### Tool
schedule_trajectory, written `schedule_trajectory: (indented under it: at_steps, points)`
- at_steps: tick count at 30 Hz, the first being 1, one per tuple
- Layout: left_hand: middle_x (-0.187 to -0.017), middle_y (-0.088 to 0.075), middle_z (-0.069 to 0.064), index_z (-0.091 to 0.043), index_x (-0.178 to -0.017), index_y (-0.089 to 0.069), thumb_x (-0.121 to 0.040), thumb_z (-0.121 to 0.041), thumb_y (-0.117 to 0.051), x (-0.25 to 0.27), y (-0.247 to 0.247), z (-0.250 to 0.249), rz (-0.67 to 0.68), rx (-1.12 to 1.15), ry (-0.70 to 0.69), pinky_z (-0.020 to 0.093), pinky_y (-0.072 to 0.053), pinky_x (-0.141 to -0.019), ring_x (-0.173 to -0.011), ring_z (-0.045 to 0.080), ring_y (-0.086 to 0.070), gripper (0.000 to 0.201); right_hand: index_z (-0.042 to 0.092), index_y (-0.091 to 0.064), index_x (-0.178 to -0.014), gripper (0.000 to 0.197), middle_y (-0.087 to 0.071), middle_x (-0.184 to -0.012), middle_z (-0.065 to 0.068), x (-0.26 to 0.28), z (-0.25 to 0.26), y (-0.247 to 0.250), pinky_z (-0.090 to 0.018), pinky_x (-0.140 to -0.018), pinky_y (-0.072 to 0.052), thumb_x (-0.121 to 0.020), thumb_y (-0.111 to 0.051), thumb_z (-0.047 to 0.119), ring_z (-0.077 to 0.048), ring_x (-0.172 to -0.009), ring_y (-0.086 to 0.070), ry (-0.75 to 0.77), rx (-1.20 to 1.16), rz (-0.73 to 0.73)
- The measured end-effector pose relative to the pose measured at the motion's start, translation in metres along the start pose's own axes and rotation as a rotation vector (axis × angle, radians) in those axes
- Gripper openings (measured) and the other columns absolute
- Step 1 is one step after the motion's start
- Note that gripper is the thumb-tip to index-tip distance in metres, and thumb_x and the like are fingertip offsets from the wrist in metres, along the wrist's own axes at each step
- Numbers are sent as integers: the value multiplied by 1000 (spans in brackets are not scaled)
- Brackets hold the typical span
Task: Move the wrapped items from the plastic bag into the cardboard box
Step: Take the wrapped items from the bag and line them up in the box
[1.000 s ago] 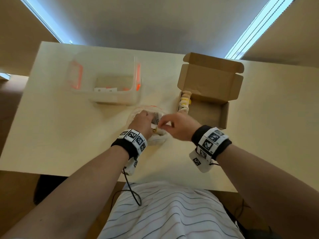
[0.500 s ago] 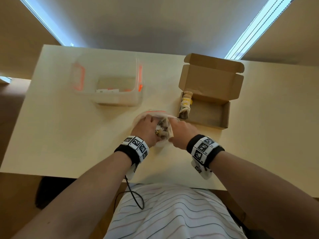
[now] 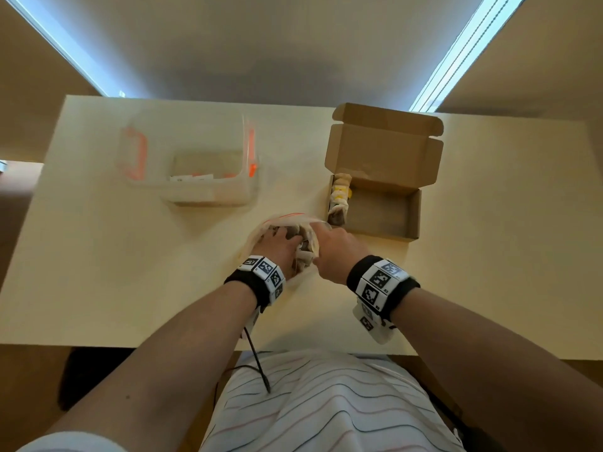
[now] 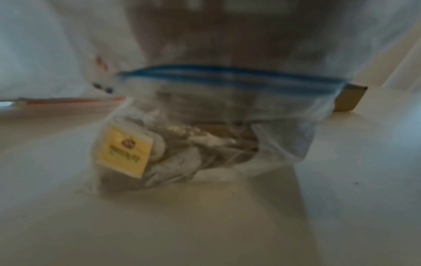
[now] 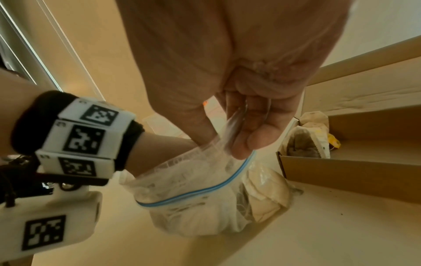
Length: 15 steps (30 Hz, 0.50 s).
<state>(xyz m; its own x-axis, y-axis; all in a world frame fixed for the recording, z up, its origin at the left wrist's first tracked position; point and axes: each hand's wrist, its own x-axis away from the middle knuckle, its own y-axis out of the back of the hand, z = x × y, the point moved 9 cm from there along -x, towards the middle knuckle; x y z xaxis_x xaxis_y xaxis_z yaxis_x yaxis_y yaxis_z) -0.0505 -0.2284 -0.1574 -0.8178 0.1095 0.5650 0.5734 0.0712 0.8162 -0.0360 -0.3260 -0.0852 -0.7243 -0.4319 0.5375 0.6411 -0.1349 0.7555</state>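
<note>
A clear zip bag with a blue seal strip sits on the table, just left of the open cardboard box. It holds several paper-wrapped tea bags, one with a yellow tag. My left hand reaches into the bag's mouth, its fingertips hidden among the wrapped items. My right hand pinches the bag's rim between thumb and fingers and holds it up. A few wrapped items stand at the box's left end.
A clear plastic container with orange latches stands at the back left of the pale table. The box's lid flap stands open behind it. The table's near edge runs just in front of my striped shirt.
My hands have closed in on the bag. The left hand has slid further into its mouth, and the right hand has dropped onto the rim and pinched it.
</note>
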Motion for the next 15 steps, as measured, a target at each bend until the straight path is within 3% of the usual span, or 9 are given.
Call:
schedule_trajectory:
  at_steps: [4,6,8,10,13,15]
  points:
    - [-134,-53,5,-28,-128,-58,-89,-44,-61,-1,1,-2,0,-1,26,43,-44,-100,-122,30,-51,42,16,-41,-133,52,-62,-114,-9,1,3,-1,-35,-72,-52,-87,-66,11,-29,-96,-62,5,-20,-4]
    - [-115,-62,4,-23,-112,-62,-88,-33,-62,7,16,-5,-89,171,-37,38,-47,-93,-106,27,-58,26,17,-40,-132,51,-62,-112,-9,1,-1,2,-39,-74,-55,-87,-65,12,-29,-93,-62,0,-28,-13]
    - [-89,-58,-1,-23,-95,-58,-85,-21,-64,16,27,-2,-117,354,-51,34,-46,-79,-83,22,-54,12,18,-39,-134,51,-62,-110,-10,3,-4,6,-40,-75,-55,-89,-63,15,-30,-92,-61,-7,-34,-18]
    - [-87,-52,-5,-25,-97,-54,-79,-23,-71,25,42,8,-157,370,8,28,-40,-75,-79,17,-48,24,19,-36,-138,55,-62,-109,-11,6,-6,9,-41,-72,-55,-90,-62,16,-30,-91,-61,-6,-41,-20]
    - [-97,-59,0,-22,-106,-48,-75,-21,-75,35,55,22,-175,498,48,26,-40,-73,-86,21,-55,41,24,-30,-146,66,-63,-110,-7,8,-8,13,-40,-73,-56,-89,-60,13,-28,-92,-62,-7,-70,-21]
    - [-96,-63,0,-25,-115,-49,-75,-18,-73,45,63,29,-181,657,45,24,-42,-68,-83,20,-59,47,28,-27,-148,71,-63,-112,-6,9,-10,13,-40,-75,-57,-87,-58,9,-27,-93,-62,-12,-108,-10]
